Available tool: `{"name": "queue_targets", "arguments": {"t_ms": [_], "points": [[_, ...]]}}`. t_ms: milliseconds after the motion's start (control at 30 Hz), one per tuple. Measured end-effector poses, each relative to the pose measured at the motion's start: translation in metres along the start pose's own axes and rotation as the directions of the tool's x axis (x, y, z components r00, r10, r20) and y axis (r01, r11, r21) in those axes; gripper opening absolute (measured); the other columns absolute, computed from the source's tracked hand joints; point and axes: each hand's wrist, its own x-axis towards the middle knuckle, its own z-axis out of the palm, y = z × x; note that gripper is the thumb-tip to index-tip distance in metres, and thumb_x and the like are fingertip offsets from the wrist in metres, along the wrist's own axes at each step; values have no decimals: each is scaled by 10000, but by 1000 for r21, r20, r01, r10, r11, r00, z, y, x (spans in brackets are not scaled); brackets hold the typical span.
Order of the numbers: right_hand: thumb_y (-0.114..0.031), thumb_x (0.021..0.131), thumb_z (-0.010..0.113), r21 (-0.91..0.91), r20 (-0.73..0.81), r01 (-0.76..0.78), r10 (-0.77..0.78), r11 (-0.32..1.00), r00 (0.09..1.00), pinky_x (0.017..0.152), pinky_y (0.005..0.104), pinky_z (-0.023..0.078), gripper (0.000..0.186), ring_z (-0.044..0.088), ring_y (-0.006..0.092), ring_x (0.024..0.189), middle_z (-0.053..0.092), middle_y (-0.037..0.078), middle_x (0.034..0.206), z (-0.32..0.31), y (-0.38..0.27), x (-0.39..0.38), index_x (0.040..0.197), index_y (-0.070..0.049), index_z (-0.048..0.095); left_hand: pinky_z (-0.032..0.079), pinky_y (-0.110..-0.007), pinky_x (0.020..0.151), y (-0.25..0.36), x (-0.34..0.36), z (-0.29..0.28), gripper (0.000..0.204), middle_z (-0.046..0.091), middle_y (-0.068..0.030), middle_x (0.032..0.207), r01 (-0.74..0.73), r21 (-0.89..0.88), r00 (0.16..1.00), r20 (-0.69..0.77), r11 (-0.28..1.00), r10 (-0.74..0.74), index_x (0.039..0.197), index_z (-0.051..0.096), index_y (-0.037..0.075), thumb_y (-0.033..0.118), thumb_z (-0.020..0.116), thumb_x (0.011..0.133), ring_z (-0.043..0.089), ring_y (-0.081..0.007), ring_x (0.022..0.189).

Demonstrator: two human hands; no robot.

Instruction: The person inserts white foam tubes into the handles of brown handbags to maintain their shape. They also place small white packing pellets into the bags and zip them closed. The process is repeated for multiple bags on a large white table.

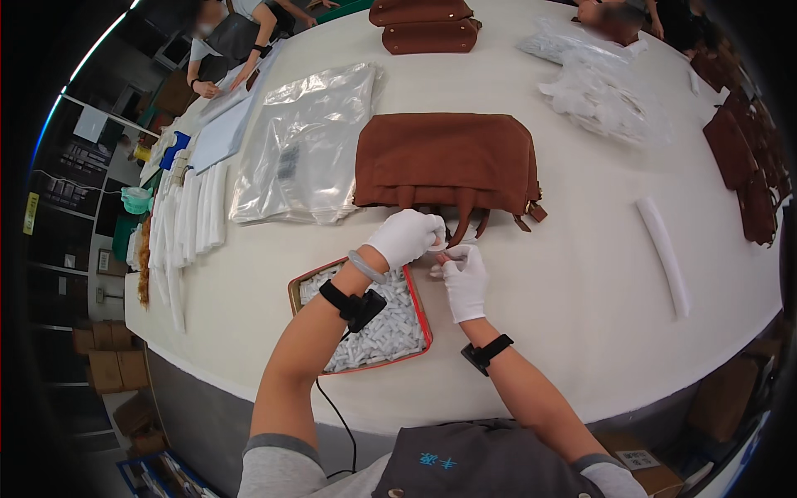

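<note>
A brown handbag [448, 158] lies on the white table, its handles [466, 217] toward me. Both my hands wear white gloves with some fingertips bare. At the near side of the bag, by the handles, my left hand [407, 239] is closed in a pinch, a bit of white showing at its fingers. Just right of it and slightly nearer, my right hand [465, 282] is also closed, thumb and fingers together. What either holds is too small to make out. Under my left forearm stands a red-rimmed box [422, 314] full of small white rolled pieces [378, 336].
Clear plastic bags [303, 145] lie stacked left of the handbag. White rolls [195, 212] line the left edge; another roll [664, 257] lies at right. Crumpled plastic bags [602, 95] and brown bags [423, 25] are farther back. A co-worker [237, 41] works at the far left.
</note>
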Motion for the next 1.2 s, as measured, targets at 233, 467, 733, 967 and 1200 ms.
{"name": "queue_targets", "arguments": {"t_ms": [233,467,733,967,1200], "points": [[-19,784,694,-556,410,766,-694,324,592,806,424,514,213,613,313,936,639,86,958,-12,-41,22,985,-78,650,518,-421,738,-9,-8,12,74,650,-164,872,-124,50,969,-207,991,132,913,651,28,43,589,875,652,-369,833],[-20,764,650,-447,583,880,-693,162,424,738,409,496,179,584,303,818,640,73,949,-24,-36,37,932,-83,650,531,-441,769,-8,-11,8,91,673,-164,883,-54,-85,974,-223,995,34,921,659,30,30,581,873,668,-365,857],[-61,797,640,-474,696,880,-610,5,378,680,392,477,137,573,258,784,569,55,844,-20,-39,32,930,-96,638,533,-422,755,-17,-11,12,77,667,-164,873,-68,-124,977,-209,990,41,926,645,6,34,593,877,666,-361,823],[-41,828,627,-487,799,859,-477,-157,366,685,387,458,302,553,242,746,535,45,807,-18,-38,29,1112,-118,696,557,-378,684,-14,3,7,122,680,-159,872,75,-167,994,-66,983,-87,974,676,0,63,597,907,685,-301,784],[-79,846,646,-400,810,910,-505,-107,296,642,364,428,164,544,228,738,516,30,766,-12,-47,35,1001,-123,678,557,-402,779,-32,-9,4,136,713,-144,953,-134,1,991,1,991,134,941,736,19,85,665,845,702,-329,854]]}}
